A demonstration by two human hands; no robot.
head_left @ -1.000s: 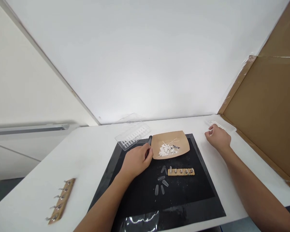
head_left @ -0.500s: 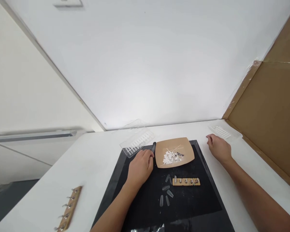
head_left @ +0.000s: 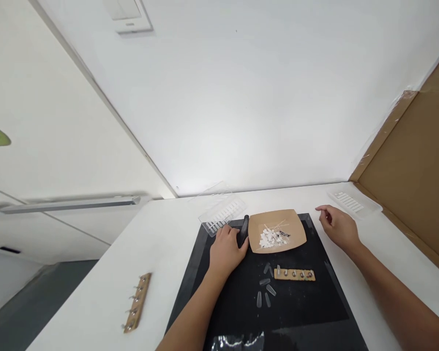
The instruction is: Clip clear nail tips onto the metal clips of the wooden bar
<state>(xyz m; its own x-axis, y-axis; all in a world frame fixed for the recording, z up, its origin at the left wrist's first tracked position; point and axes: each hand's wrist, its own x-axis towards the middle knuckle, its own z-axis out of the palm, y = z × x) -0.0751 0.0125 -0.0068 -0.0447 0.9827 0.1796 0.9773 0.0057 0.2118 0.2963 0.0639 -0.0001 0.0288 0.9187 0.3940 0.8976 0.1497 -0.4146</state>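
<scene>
My left hand point(head_left: 227, 251) rests on the black mat point(head_left: 230, 312), thumb and fingers spread on either side of a slim black rod-like object point(head_left: 244, 228). Beside it lies a tan tray point(head_left: 296, 234) bearing a heap of small white pieces point(head_left: 273, 237) and thin sticks. Over the white table at the right, my right hand point(head_left: 338, 226) holds nothing visible, index finger stretched out and thumb apart. Several clear false nail tips point(head_left: 270, 290) lie on the mat near a wooden nail-tip stand point(head_left: 294, 274), which has one clear tip standing at its left end.
A clear case point(head_left: 223, 212) with white strips sits open behind my left hand. Another plastic box point(head_left: 354, 202) with white strips stands back right. A second wooden stand point(head_left: 138, 302) is on the white table at left. Cardboard point(head_left: 417, 180) borders the right side.
The view has turned left, so things appear further right. My left thumb and fingers have spread, showing more of the black object. My right index finger has stretched out.
</scene>
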